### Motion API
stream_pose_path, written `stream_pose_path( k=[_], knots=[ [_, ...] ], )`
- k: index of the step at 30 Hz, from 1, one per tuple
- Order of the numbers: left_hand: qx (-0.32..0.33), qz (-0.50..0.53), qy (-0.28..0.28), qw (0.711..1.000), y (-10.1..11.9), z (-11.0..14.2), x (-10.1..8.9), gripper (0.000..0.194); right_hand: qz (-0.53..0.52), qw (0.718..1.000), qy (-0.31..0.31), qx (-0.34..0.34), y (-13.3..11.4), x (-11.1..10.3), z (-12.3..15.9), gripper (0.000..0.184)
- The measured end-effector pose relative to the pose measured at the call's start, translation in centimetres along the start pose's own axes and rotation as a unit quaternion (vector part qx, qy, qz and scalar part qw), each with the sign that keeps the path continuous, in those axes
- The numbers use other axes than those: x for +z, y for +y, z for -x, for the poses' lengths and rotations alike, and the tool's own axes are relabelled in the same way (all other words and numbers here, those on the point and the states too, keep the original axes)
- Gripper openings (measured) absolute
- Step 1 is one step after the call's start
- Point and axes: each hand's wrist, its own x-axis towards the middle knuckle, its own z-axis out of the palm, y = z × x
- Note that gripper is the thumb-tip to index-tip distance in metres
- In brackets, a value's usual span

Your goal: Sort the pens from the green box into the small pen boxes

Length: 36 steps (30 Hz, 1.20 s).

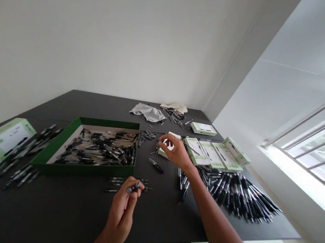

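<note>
My left hand [124, 208] is over the near edge of the black table, its fingers closed around a pen [134, 187] that points end-on toward me. Behind that hand, several dark pens or pen parts [118, 180] lie in front of the green box. My right hand [175, 151] reaches farther out with thumb and forefinger curled together in a pinch; whatever is between them is too small to make out. Beneath and behind it is a small white and green box [163, 152], partly hidden by the fingers. A single black pen piece [156, 165] lies between my hands.
A shallow green box [83, 172] full of loose pens stands left of centre. Pen boxes [6, 143] and pens lie at far left. More pen boxes [222, 154] and a fanned pile of pens [242, 194] occupy the right. Cloths [148, 112] lie near the wall.
</note>
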Motion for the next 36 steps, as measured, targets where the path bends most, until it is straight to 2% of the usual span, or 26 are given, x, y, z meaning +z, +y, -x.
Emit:
stream_pose_path(
  k=[4, 7, 12, 19, 25, 36],
  knots=[
    [0.004, 0.040, 0.006, 0.999, -0.2, 0.0, 0.3, 0.023, -0.004, 1.000, 0.008, 0.016, 0.4, -0.4, 0.5, 0.017],
    [-0.001, 0.060, 0.003, 0.998, -0.4, 0.2, 0.5, 0.021, 0.032, 0.999, -0.023, 0.014, 0.3, -0.5, 0.8, 0.015],
    [-0.028, 0.074, -0.038, 0.996, -1.3, 0.8, 0.4, 0.023, 0.136, 0.988, -0.070, -0.007, 0.0, -0.5, 1.3, 0.012],
    [-0.034, 0.066, -0.059, 0.995, -1.6, 1.3, 0.3, 0.025, 0.164, 0.979, -0.116, -0.024, 0.0, -0.7, 1.6, 0.008],
    [-0.052, 0.094, -0.046, 0.993, -1.4, 1.2, 0.4, 0.024, 0.167, 0.974, -0.129, 0.082, -0.4, -0.9, 1.8, 0.013],
    [-0.055, 0.090, -0.037, 0.994, -1.4, 1.1, 0.4, 0.022, 0.233, 0.946, -0.188, 0.126, 0.0, -0.9, 2.0, 0.016]
  ],
)
